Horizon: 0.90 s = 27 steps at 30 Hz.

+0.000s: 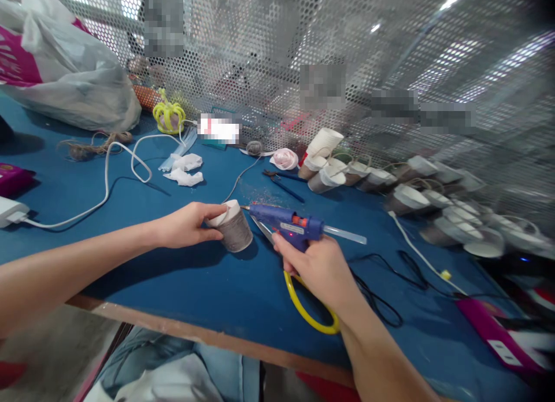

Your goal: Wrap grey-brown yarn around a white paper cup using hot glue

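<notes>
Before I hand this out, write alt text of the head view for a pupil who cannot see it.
The right hand holds a blue glue gun, its tip near a gray cup in the left hand. Yellow-handled scissors show beneath the gun; more cups crowd the right of the blue table.

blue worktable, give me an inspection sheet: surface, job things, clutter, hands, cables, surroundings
Surface: blue worktable with a brown front edge
Job's things: grey-wrapped, white-rimmed cup; blue plastic glue gun with a clear stick out its back, nozzle close to the cup
Clutter: yellow-handled metal scissors, partly hidden by the right hand; dark-blue-handled pliers; white-and-magenta plastic bag; cluster of grey-brown, white-rimmed cups at right
Hands: left hand holds the cup near its rim; right hand grips the glue gun
Cables: white cable winding at left; black cable loosely looped at right
Surroundings: grey perforated panel behind the table
</notes>
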{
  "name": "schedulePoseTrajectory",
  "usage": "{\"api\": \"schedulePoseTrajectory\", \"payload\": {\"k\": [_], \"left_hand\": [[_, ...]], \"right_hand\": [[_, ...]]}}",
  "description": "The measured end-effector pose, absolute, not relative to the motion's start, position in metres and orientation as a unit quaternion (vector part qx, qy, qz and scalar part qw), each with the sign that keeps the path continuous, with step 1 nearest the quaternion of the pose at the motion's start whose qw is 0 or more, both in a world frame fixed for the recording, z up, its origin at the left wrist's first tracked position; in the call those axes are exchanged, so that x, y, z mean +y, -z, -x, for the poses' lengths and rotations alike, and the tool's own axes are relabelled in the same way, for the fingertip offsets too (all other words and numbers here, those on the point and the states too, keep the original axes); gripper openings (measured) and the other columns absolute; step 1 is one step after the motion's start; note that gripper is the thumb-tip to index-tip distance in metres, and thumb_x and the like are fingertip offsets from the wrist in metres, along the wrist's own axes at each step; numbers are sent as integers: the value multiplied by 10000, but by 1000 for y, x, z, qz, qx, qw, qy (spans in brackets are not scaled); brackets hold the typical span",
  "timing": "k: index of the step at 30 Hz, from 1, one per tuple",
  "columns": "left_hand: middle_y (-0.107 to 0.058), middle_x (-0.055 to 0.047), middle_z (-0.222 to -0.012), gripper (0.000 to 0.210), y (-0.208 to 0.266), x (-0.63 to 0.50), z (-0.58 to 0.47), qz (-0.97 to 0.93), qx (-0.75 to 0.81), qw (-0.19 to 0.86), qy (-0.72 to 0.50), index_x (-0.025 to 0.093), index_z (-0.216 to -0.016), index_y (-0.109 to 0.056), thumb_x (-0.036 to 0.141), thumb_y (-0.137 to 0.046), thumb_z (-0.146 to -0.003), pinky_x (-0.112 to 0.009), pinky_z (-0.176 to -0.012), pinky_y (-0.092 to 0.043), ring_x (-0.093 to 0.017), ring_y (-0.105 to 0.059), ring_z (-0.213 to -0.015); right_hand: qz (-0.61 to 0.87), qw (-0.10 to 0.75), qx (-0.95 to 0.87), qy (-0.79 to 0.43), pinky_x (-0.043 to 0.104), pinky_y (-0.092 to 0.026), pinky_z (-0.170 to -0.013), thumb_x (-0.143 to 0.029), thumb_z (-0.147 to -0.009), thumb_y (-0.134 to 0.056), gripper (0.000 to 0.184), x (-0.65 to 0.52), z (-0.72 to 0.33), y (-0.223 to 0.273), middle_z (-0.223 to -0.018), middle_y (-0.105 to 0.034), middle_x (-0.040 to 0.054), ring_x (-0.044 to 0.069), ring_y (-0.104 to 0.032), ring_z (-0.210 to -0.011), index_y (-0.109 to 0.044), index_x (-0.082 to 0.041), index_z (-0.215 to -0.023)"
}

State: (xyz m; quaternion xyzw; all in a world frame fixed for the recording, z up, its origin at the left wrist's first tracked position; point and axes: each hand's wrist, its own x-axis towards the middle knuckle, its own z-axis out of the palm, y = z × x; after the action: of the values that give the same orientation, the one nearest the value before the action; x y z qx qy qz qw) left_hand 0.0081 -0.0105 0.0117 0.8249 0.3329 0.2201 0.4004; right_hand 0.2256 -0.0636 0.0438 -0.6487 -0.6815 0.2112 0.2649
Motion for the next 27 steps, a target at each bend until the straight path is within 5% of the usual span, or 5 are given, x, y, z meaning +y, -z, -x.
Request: {"api": "schedulePoseTrajectory", "payload": {"k": [15,27], "left_hand": [[-597,-26,-834,234,-9,-9,-8,-820,325,408,-235,104,-954,-529,224,-511,-754,-228,-704,-414,-140,-513,-766],[-565,-4,-773,197,-11,-9,-9,-825,322,395,-243,96,-904,-528,217,-510,-750,-204,-656,-390,-117,-480,-699]], "right_hand": [[575,216,-781,-111,297,-471,-565,-327,-734,-510,193,-75,-232,-37,-494,-606,14,182,-600,-525,-650,-208,-674],[506,248,-823,-62,265,-468,-527,-277,-805,-435,215,-79,-216,-41,-497,-592,17,174,-604,-546,-626,-213,-729]]}}
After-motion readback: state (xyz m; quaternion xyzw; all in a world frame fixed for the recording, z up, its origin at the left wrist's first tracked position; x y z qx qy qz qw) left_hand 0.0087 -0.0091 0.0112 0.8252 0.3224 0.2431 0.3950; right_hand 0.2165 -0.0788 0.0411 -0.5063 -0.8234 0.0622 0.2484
